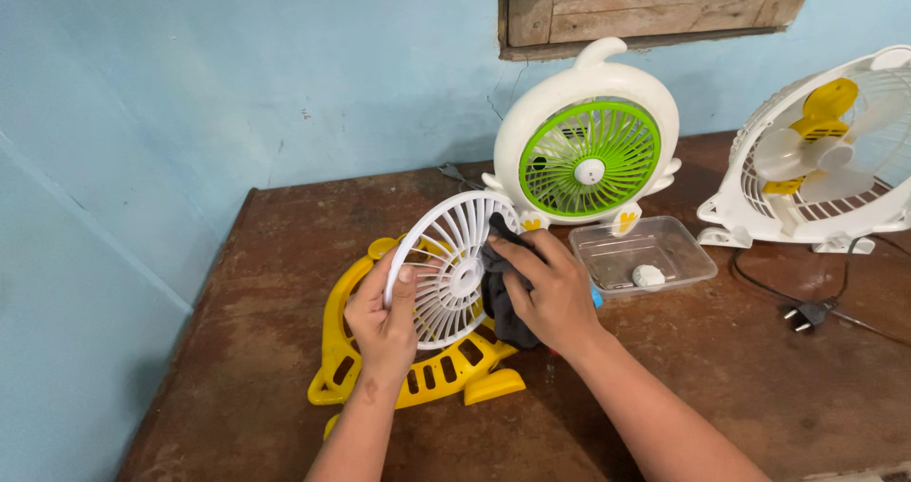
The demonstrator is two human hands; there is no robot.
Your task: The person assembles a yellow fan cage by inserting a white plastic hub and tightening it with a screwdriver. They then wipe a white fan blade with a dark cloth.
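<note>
Left hand grips the white grille at its lower left rim, thumb over the front edge, fingers curled behind. Grille stands on edge, tilted, spokes facing the camera, held just above the yellow fan frame.

Right hand is closed on a dark cloth, pressing it against the grille's right side; cloth hangs down behind the rim.

Yellow frame lies flat on the brown table, under both hands.

Behind the grille: white fan with green grille, upright against the blue wall. Just right of the right hand: clear plastic tray holding a small white cap. Far right: white fan with yellow hub, front grille off; its black plug lies on the table, well apart from the hands.
</note>
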